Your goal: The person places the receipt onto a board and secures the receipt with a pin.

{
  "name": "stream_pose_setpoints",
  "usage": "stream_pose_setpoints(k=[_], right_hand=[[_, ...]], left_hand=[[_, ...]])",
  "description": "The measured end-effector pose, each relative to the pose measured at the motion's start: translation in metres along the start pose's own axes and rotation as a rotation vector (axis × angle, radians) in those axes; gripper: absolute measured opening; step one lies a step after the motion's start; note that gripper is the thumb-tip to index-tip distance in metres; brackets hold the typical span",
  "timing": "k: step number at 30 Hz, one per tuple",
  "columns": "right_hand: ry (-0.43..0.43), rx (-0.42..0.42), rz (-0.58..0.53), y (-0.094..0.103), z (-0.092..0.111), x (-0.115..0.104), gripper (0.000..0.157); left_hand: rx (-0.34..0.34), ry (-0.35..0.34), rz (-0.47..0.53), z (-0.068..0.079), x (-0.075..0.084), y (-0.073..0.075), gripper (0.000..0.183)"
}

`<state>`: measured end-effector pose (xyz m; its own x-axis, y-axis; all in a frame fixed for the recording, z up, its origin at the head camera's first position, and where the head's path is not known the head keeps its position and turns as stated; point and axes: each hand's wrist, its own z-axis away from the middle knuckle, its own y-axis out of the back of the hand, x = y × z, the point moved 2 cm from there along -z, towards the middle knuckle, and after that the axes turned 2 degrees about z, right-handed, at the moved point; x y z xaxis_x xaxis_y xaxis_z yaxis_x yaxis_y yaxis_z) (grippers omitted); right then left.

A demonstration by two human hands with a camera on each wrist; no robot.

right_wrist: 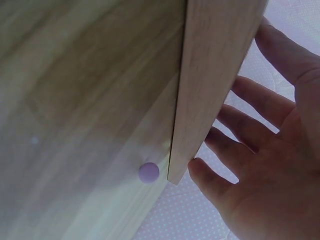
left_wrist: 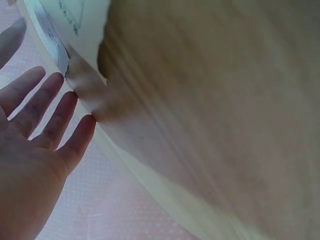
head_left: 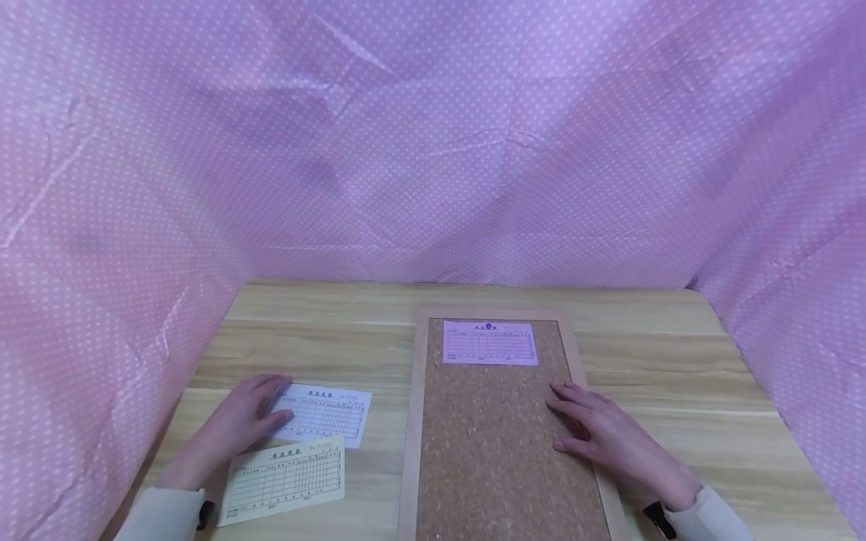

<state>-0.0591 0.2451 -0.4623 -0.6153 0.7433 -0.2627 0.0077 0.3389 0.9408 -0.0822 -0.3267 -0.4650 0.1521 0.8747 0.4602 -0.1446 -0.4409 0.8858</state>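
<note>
My left hand (head_left: 246,417) rests at the left end of a white printed slip (head_left: 325,412), thumb and forefinger spread over it. A pale yellow slip (head_left: 287,477) overlaps the white one's lower edge, just below that hand. In the left wrist view, the fingers (left_wrist: 70,115) are loosely extended near the slips. On the right, my other hand (head_left: 602,428) lies over the right frame of a corkboard (head_left: 501,451), its fingertips reaching onto the cork. A pink printed slip (head_left: 490,347) is fixed to the board's top by a purple pushpin (head_left: 489,326).
The corkboard lies lengthwise on a wood-grain table (head_left: 325,323). A small round purple piece (right_wrist: 149,172) sits on the tabletop beside the board's frame in the right wrist view. Pink dotted cloth (head_left: 433,150) hangs behind and along both sides.
</note>
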Motion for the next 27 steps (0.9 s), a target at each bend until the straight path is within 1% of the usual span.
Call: stream_pose_setpoints(k=[6,15,19,27], right_hand=[[-0.008,-0.006,-0.004,0.0003,0.0005,-0.0005,0.058],[0.005,0.009,0.002,0.0003,0.001,-0.0001,0.058],[0.006,0.013,-0.003,0.0004,0.0012,-0.0002,0.058],[0.018,0.014,-0.014,0.0001,0.001,0.0018,0.057]], left_hand=[[-0.029,0.016,-0.038,-0.0022,0.0004,-0.0009,0.061],[-0.039,0.036,-0.071,-0.0062,0.0028,-0.0004,0.054],[-0.034,0.028,-0.067,-0.0073,0.0027,0.0011,0.05],[-0.003,-0.005,-0.048,-0.0082,0.0023,0.0009,0.035]])
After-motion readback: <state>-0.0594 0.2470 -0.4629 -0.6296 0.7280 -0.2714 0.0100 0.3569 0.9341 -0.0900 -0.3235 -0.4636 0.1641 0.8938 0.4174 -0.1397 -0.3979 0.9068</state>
